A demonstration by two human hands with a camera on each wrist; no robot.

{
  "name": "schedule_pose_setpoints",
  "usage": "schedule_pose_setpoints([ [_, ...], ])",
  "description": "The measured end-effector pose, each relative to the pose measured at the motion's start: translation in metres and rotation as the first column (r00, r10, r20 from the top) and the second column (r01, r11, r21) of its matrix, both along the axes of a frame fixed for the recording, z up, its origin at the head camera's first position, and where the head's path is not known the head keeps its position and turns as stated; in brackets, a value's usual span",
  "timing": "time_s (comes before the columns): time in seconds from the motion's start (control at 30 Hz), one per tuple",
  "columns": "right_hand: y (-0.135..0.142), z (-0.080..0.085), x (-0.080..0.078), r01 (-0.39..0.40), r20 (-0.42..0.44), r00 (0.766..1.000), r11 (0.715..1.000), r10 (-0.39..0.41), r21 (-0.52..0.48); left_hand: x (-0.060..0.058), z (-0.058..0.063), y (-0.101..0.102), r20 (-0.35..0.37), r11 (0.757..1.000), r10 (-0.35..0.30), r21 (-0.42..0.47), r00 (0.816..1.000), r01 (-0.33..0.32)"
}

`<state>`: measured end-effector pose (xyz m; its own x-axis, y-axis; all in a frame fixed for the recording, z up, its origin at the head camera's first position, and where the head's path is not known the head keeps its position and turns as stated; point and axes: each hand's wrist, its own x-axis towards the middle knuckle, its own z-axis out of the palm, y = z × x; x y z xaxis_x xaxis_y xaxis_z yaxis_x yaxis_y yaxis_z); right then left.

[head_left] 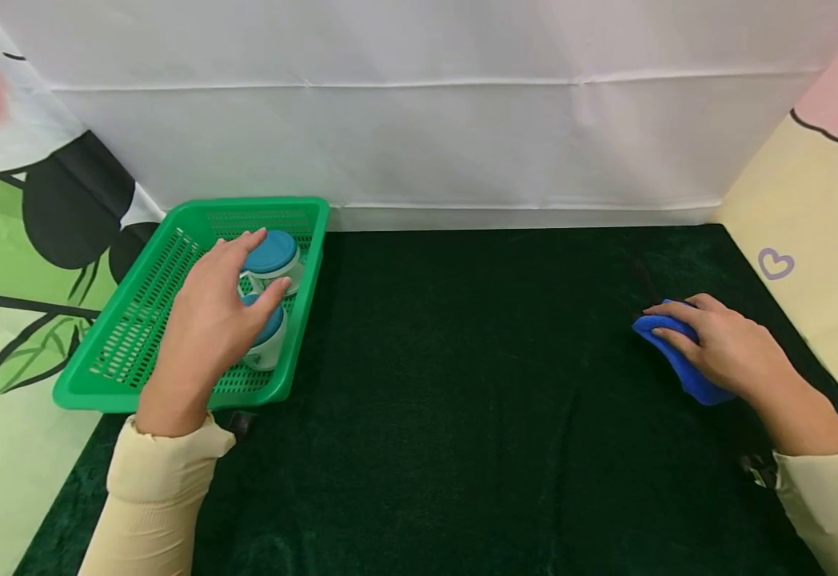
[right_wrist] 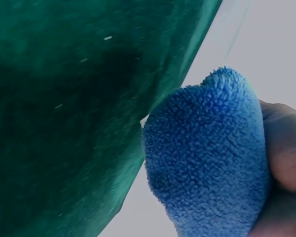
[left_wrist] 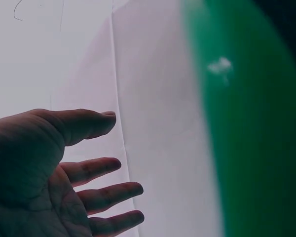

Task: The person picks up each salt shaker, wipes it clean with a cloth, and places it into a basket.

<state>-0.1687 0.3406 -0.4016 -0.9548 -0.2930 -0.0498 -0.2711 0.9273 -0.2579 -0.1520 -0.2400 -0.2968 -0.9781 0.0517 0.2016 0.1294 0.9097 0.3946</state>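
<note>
My left hand (head_left: 209,320) hovers over the green plastic basket (head_left: 302,336), fingers and thumb spread apart. Two clear jars with blue lids stand inside: the farther jar (head_left: 275,252) appears between fingertips and thumb, and the nearer jar (head_left: 268,352) is partly hidden by the thumb and hand. In the left wrist view, nothing lies between the straight fingers (left_wrist: 108,197) and the thumb. At the table's right side, my right hand (head_left: 743,352) grips a blue cloth (head_left: 692,380) between thumb and fingers. Its fluffy, folded surface fills the middle of the right wrist view.
Dark green fabric (head_left: 462,384) covers the table. White sheeting (head_left: 448,152) rises behind it, and printed panels stand at the left and right. Several pale specks show on the green fabric (right_wrist: 64,148) in the right wrist view.
</note>
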Motion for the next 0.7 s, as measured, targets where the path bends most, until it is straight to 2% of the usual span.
schedule_pose_setpoints([
  [0.23, 0.014, -0.012, 0.003, -0.016, 0.025, 1.0, 1.0, 0.016, 0.002, -0.003, -0.003, 0.006, 0.035, 1.0, 0.003, 0.005, 0.999, -0.003],
  [0.43, 0.02, -0.02, 0.005, -0.018, 0.045, 0.999, 1.0, 0.018, 0.006, -0.003, -0.006, 0.01, 0.035, 1.0, -0.015, -0.004, 0.999, 0.015],
  [0.7, 0.027, -0.029, 0.005, -0.024, 0.065, 0.998, 0.998, 0.028, -0.059, -0.003, -0.01, 0.017, 0.033, 1.0, -0.019, -0.003, 0.999, 0.019],
])
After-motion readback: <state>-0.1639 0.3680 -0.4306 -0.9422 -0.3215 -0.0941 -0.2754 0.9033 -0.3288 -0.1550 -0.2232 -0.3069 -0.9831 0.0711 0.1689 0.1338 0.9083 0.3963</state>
